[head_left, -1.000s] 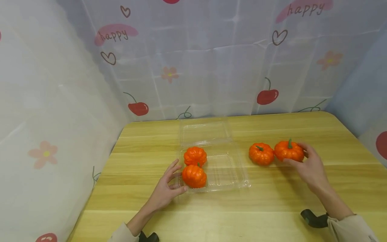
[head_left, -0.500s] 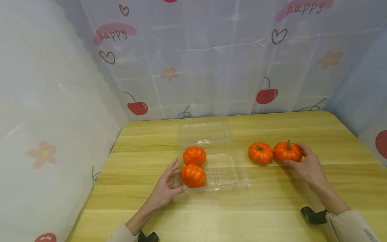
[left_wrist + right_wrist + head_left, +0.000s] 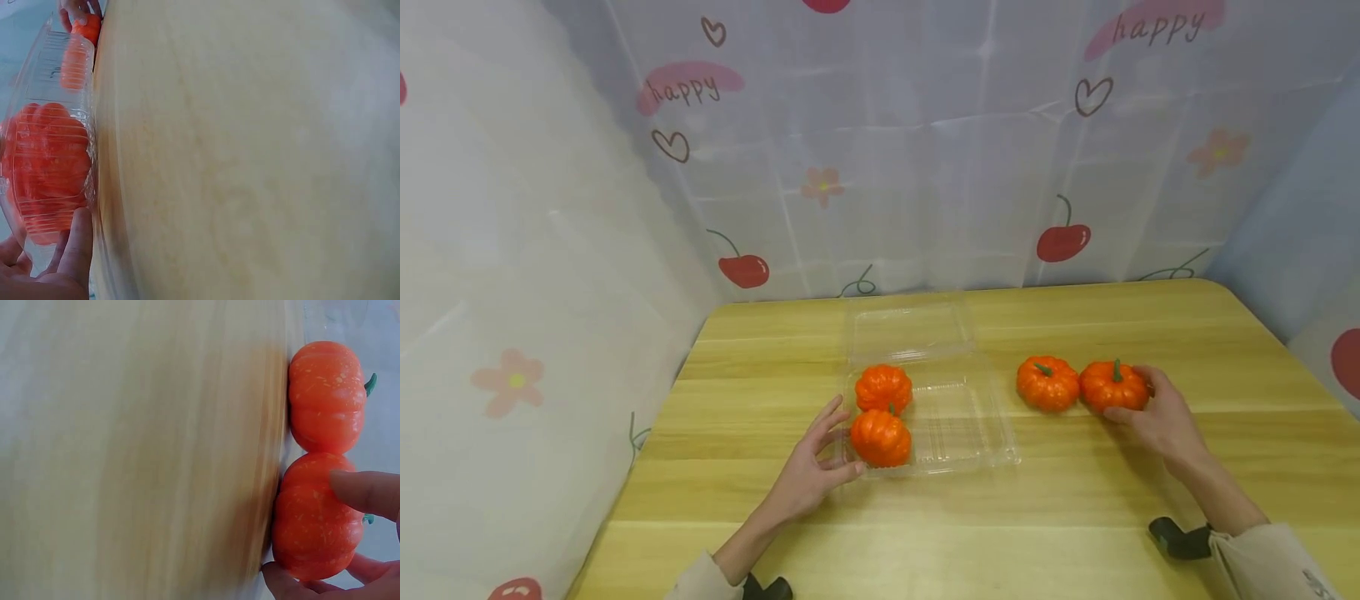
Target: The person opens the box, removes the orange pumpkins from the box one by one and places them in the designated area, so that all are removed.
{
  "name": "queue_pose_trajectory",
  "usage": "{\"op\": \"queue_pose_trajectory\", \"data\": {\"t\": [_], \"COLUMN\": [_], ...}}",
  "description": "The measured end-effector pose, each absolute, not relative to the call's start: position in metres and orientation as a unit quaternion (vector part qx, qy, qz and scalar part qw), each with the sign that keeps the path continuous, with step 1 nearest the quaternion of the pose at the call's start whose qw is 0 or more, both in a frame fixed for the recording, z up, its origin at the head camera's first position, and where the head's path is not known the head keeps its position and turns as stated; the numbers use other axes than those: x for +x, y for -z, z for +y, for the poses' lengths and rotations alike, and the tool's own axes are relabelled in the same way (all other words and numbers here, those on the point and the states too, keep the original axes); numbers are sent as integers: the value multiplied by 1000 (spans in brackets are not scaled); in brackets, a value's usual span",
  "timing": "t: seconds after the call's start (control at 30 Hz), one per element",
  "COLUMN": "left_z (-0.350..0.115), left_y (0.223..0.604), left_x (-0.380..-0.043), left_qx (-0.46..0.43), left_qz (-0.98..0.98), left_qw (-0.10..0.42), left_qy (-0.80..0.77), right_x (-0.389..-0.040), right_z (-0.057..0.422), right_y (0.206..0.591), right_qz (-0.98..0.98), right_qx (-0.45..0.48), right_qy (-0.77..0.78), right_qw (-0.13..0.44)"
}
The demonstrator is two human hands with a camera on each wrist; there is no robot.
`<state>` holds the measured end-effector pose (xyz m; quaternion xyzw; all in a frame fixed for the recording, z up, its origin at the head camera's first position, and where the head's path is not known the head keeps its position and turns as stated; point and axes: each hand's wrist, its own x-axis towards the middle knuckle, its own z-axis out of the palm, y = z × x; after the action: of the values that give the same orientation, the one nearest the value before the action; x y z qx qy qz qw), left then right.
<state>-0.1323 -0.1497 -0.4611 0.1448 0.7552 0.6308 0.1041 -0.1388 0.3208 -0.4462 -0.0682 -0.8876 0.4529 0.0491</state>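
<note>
My right hand holds a small orange toy pumpkin with a green stem, thumb on its near side and fingers round its far side. It sits at table level against a second pumpkin; the right wrist view shows both side by side. My left hand rests its fingers and thumb at the near left corner of a clear plastic clamshell box. Two more pumpkins lie inside along its left side, one in front of the other. In the left wrist view a fingertip touches the ribbed box wall.
The box's hinged lid is folded back flat toward the rear of the wooden table. Behind and to the left hangs a printed curtain. A dark strap piece juts from the right wrist.
The pumpkin in my right hand has come down slightly toward the table, its stem lower, beside the other pumpkin. My left hand and the box have stayed in place.
</note>
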Motion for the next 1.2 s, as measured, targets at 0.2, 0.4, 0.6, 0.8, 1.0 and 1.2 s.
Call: {"op": "queue_pose_trajectory", "data": {"t": [0.2,0.4,0.6,0.8,1.0,1.2], "left_z": [-150,-150,-150,-150,-148,-148], "left_y": [462,462,463,463,462,463], "left_x": [-133,-134,-133,-133,-133,-133], "left_qx": [144,144,144,144,146,145], "left_qz": [757,754,754,753,754,759], "left_qw": [103,103,100,99,101,96], "left_qy": [-629,-632,-633,-635,-633,-628], "right_x": [-139,-139,-139,-131,-119,-112], "right_z": [321,322,324,320,315,301], "right_y": [449,448,447,443,426,406], "right_qz": [-889,-887,-881,-879,-880,-874], "right_qx": [-67,-65,-64,-80,-84,-61], "right_qy": [-451,-454,-466,-466,-463,-478], "right_qw": [51,50,47,59,73,66]}}
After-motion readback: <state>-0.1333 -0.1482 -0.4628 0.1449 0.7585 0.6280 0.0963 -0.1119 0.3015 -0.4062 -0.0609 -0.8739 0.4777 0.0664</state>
